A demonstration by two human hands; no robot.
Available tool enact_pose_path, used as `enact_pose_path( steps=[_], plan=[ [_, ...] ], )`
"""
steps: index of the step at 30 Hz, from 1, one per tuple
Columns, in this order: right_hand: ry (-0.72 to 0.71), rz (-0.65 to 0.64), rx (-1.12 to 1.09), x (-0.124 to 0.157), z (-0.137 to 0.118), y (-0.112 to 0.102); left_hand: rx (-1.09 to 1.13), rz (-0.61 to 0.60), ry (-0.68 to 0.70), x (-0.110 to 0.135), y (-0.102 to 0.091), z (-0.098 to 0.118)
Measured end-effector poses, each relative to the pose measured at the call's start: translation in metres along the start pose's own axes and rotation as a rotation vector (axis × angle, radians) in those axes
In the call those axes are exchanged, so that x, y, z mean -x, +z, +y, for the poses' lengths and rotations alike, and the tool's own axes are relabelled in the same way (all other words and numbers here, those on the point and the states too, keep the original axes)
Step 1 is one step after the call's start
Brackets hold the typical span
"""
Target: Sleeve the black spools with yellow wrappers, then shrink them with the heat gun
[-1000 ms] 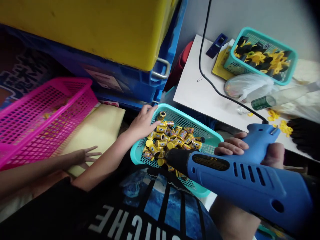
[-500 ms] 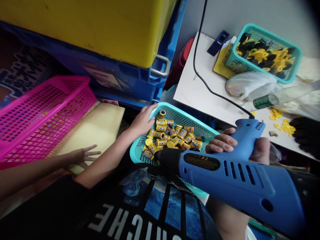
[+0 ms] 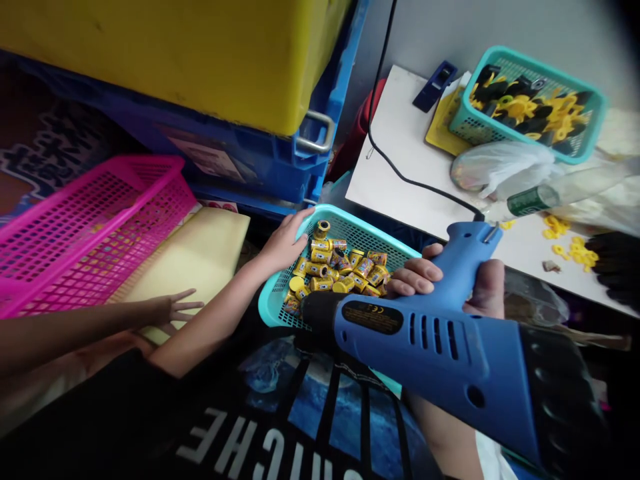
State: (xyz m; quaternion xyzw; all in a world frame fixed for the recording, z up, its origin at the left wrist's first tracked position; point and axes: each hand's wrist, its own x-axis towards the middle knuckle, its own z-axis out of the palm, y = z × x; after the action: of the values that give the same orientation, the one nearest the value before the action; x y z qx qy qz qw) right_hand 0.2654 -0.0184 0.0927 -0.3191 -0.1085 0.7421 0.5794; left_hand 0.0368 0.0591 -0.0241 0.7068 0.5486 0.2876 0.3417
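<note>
A blue heat gun (image 3: 435,340) with a black nozzle is in my right hand (image 3: 423,277), fingers wrapped round its handle. The nozzle points left, low over a turquoise basket (image 3: 273,303). Inside lie many small yellow printed cylinders (image 3: 343,267), some with an open dark end; the gun covers part of the pile. My left hand (image 3: 289,241) grips the basket's far left rim, thumb inside and fingers along the edge. Power cord (image 3: 395,170) runs from the gun's handle up past the white table.
At left, another person's hand (image 3: 177,310) spreads over a pale yellow board (image 3: 220,230) beside a pink basket (image 3: 167,167). Stacked yellow and blue crates (image 3: 280,163) stand behind. The white table (image 3: 383,143) carries another turquoise basket (image 3: 597,113) with yellow and black parts, bags and a bottle (image 3: 533,200).
My right hand and the heat gun have shifted left, and the nozzle has moved slightly left over the basket. The cord has swung left. My left hand stays on the rim.
</note>
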Motion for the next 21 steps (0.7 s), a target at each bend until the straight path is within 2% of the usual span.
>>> enact_pose_path(
  steps=[5,9,16,21],
  plan=[
    [-0.176,0.055,-0.014,0.0,-0.002,-0.009,0.058,0.008,0.001,0.002,0.001,0.001],
    [-0.29,0.084,-0.007,0.005,-0.006,-0.006,0.069,0.003,-0.011,0.003,0.0,0.003],
    [-0.298,0.072,-0.074,0.006,-0.006,0.005,0.098,-0.005,-0.008,0.002,0.0,0.0],
    [-0.288,0.046,-0.027,0.006,-0.014,-0.006,0.108,-0.012,-0.009,0.002,0.0,-0.002]
  ],
)
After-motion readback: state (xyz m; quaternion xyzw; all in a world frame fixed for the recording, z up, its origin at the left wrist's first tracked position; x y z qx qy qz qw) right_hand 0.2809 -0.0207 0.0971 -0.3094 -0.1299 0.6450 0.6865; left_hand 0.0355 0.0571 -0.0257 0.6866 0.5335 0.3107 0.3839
